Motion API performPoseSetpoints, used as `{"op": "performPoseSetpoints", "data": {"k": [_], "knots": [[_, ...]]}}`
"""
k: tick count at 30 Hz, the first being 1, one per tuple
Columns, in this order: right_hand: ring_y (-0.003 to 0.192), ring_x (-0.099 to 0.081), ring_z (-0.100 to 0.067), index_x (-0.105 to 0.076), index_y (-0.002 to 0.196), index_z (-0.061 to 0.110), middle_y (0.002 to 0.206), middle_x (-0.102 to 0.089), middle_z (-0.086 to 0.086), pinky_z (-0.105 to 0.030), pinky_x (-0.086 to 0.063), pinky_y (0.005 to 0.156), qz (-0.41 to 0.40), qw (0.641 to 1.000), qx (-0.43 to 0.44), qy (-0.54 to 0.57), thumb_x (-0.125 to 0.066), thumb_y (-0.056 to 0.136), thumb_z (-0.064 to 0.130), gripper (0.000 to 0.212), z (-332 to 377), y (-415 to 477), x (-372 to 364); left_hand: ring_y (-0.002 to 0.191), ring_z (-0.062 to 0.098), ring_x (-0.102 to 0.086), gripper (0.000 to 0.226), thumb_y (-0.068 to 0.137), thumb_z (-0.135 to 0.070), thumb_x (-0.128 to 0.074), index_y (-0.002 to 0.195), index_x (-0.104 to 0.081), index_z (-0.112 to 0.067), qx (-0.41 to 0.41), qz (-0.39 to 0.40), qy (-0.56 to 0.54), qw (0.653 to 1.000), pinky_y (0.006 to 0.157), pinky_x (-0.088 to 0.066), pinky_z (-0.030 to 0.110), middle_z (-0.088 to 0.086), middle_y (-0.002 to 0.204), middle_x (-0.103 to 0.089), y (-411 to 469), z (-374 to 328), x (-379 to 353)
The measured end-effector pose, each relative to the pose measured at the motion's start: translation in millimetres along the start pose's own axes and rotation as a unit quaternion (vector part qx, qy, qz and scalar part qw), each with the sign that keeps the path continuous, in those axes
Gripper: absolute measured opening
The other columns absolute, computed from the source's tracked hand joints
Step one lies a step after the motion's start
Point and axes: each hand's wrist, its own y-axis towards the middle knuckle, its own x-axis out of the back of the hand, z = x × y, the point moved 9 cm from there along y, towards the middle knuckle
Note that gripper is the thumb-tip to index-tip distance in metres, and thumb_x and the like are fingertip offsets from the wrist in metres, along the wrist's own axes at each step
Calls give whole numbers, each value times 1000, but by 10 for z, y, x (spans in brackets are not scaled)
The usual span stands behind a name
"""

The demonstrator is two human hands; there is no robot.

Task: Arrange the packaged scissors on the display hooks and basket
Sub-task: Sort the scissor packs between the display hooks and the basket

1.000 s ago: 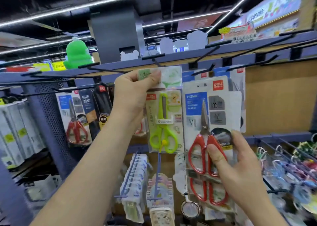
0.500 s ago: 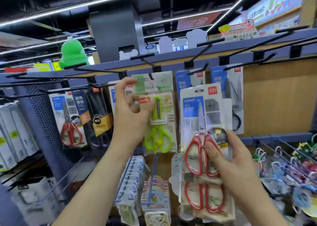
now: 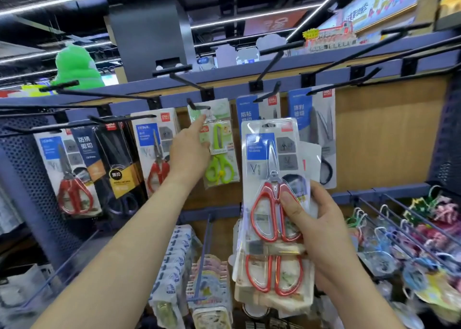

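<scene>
1. The display rack [image 3: 386, 134], a wooden back panel under a blue rail, carries black hooks along its top. The right part of the panel has no packs on it, so there seems to be room for more.
2. Several packs hang in a row already: a red-handled pack [image 3: 72, 176] at the far left, a black scissors pack [image 3: 117, 164], a second red pack [image 3: 156, 151], and two blue-labelled packs [image 3: 314, 134] to the right. This part of the job looks done.
3. The held stack [image 3: 272, 179] of red-handled scissors packs is in front of the rack and off any hook. At least two packs show, one lower than the other. These are what is left to place.
4. The green scissors pack [image 3: 219, 154] hangs between the second red pack and the blue-labelled ones, and appears to be seated on its hook.
5. The right hand [image 3: 321, 229] grips the stack, thumb pressed across the front over a red handle, fingers wrapped behind.
6. The left hand [image 3: 189, 149] reaches up with fingers extended, holding nothing. Its index fingertip touches the top of the green pack, just under the hook.
7. That hook [image 3: 198, 106] is short, and its tip is visible above the pack.
8. I cannot make out a basket holding scissors, so that part of the task cannot be judged.
</scene>
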Motion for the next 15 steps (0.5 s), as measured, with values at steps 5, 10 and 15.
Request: {"op": "performPoseSetpoints", "data": {"k": [5,10,15], "knots": [[92,-74,-25,-70,100,28,100,-76,-7,-41,-59,81,-2,1000,12,12,-76,72,30,29,4,-32,-7,93,10,-57,33,90,-45,-61,122,-61,-33,19,25,-165,986,75,-44,18,-6,103,-60,-741,-207,180],[88,-74,-16,-69,101,25,93,-77,2,-27,-59,70,4,1000,21,22,-66,83,33,20,11,-119,-128,89,11,-72,29,77,-27,-78,103,-67,-24,116,127,-434,884,79,-58,31,-7,95,-76,-1271,-332,-136],[91,-74,-20,-70,104,27,101,-77,-1,-39,-58,77,-4,991,-62,121,-57,92,30,18,-181,-204,-118,89,21,-72,14,88,-22,-69,101,-69,-16,158,50,-470,867,78,-58,38,1,93,-76,-1357,-161,-35]]}}
